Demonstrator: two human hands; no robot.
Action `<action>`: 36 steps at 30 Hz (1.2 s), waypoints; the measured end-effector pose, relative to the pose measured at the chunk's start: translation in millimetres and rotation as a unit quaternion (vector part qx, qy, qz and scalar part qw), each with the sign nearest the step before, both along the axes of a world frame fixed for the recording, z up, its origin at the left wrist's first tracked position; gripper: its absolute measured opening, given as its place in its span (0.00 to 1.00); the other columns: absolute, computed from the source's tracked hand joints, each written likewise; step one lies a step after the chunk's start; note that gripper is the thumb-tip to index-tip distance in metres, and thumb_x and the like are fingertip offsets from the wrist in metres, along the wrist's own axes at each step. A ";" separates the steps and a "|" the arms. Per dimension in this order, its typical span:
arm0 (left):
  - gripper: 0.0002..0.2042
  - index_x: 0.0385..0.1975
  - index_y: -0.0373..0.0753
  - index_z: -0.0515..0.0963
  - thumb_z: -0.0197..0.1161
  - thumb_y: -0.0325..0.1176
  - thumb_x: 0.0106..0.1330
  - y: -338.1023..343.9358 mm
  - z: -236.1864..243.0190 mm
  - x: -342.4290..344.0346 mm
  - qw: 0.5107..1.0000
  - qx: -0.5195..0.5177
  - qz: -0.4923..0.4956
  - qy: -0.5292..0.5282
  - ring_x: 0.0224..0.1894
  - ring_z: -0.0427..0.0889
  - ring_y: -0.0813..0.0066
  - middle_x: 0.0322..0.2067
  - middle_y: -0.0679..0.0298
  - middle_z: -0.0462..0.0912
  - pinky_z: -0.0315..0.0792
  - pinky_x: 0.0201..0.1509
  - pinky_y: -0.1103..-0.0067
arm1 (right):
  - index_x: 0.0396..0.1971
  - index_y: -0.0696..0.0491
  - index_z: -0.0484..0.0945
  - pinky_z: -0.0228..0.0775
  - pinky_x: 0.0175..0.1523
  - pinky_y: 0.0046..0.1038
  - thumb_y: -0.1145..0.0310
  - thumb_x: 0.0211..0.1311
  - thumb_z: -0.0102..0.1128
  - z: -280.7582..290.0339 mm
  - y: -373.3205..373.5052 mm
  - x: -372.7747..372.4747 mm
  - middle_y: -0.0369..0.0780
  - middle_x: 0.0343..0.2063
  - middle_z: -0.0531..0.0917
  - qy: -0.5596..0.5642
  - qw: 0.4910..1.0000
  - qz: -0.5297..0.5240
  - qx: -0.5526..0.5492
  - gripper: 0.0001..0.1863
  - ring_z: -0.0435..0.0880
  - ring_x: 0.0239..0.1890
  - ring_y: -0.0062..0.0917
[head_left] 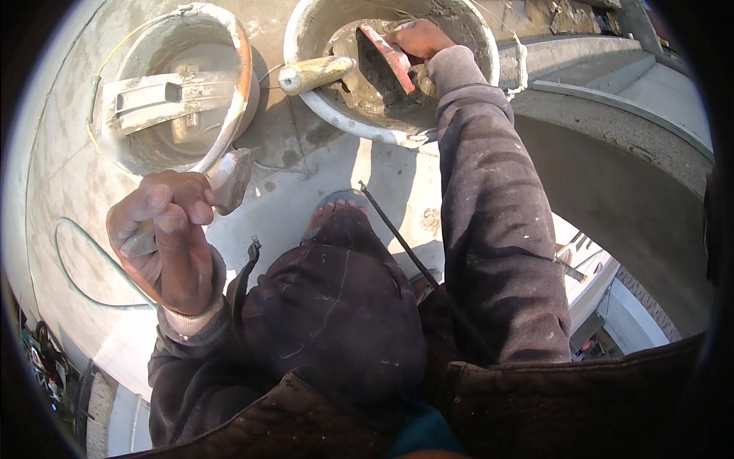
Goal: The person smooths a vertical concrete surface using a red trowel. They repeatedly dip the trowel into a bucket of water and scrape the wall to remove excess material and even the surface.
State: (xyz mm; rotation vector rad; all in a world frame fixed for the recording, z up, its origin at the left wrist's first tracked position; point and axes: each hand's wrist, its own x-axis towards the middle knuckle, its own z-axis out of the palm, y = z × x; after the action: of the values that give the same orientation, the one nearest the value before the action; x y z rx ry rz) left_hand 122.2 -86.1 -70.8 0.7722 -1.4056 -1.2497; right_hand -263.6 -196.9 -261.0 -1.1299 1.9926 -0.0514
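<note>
A pale grey, concrete-like floor (267,195), marked with dark blotches, bright sunlit patches and broad shadows, carries two round, mortar-smeared containers side by side near the top of the view. The left one is a bucket (243,84) with an orange-brown stain along its rim; just beside it on the right stands a wider whitish tub (336,120). Lower left, a thin green hose (98,305) lies in a long loop.
</note>
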 end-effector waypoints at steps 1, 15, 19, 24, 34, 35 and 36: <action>0.10 0.51 0.38 0.75 0.56 0.30 0.74 -1.6 -0.5 -0.3 1.000 0.004 0.002 0.000 0.30 0.74 0.73 0.26 0.60 0.77 0.72 0.43 0.69 | 0.45 0.60 0.85 0.74 0.54 0.34 0.50 0.56 0.66 -0.4 2.8 -3.2 0.49 0.46 0.86 -0.074 0.997 -0.024 -0.015 0.28 0.84 0.47 0.38; 0.10 0.53 0.38 0.72 0.54 0.30 0.76 -5.5 -2.3 -38.7 0.994 -0.008 -0.088 0.063 0.33 0.73 0.70 0.29 0.59 0.75 0.73 0.46 0.71 | 0.60 0.63 0.73 0.72 0.56 0.20 0.62 0.62 0.72 270.9 244.0 -25.8 0.36 0.50 0.82 -0.406 0.900 -0.029 -0.158 0.31 0.79 0.49 0.16; 0.10 0.54 0.38 0.71 0.53 0.30 0.77 -15.0 13.5 -50.6 0.988 -0.023 -0.135 0.064 0.35 0.73 0.70 0.30 0.59 0.74 0.73 0.50 0.69 | 0.55 0.59 0.78 0.76 0.52 0.23 0.74 0.53 0.65 302.2 372.1 -40.3 0.39 0.46 0.82 -0.322 0.931 -0.061 -0.161 0.26 0.78 0.45 0.20; 0.11 0.55 0.38 0.72 0.52 0.29 0.77 -1.3 53.7 -103.1 0.970 -0.115 -0.213 0.026 0.35 0.73 0.70 0.30 0.59 0.74 0.73 0.52 0.68 | 0.55 0.56 0.77 0.75 0.56 0.29 0.76 0.58 0.65 226.7 556.4 -40.7 0.36 0.48 0.82 -0.074 0.861 -0.262 -0.430 0.23 0.80 0.51 0.21; 0.11 0.55 0.36 0.73 0.50 0.28 0.78 65.1 158.6 -159.8 0.889 -0.317 -0.290 -0.159 0.37 0.74 0.71 0.33 0.56 0.77 0.70 0.45 0.74 | 0.49 0.45 0.80 0.82 0.51 0.30 0.75 0.50 0.74 114.1 502.1 -164.1 0.35 0.47 0.83 0.417 0.612 -0.079 -0.667 0.24 0.84 0.49 0.31; 0.11 0.55 0.35 0.73 0.50 0.28 0.78 72.5 156.8 -161.1 0.895 -0.311 -0.264 -0.181 0.36 0.74 0.71 0.33 0.57 0.77 0.70 0.44 0.75 | 0.48 0.45 0.81 0.82 0.50 0.29 0.75 0.50 0.74 116.5 492.0 -175.3 0.35 0.46 0.83 0.418 0.591 -0.068 -0.687 0.23 0.85 0.48 0.31; 0.11 0.55 0.35 0.73 0.50 0.27 0.78 79.5 156.0 -159.1 0.900 -0.305 -0.232 -0.206 0.36 0.74 0.72 0.33 0.57 0.77 0.69 0.43 0.77 | 0.47 0.45 0.82 0.83 0.49 0.29 0.74 0.49 0.74 117.6 480.9 -183.9 0.36 0.45 0.84 0.415 0.567 -0.056 -0.709 0.22 0.85 0.46 0.30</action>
State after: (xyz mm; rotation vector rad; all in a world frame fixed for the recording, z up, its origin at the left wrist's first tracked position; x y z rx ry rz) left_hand -36.9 -6.6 85.2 0.2640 -2.2813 -0.9071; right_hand -447.5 284.1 -143.4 -2.2478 2.7706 -1.8016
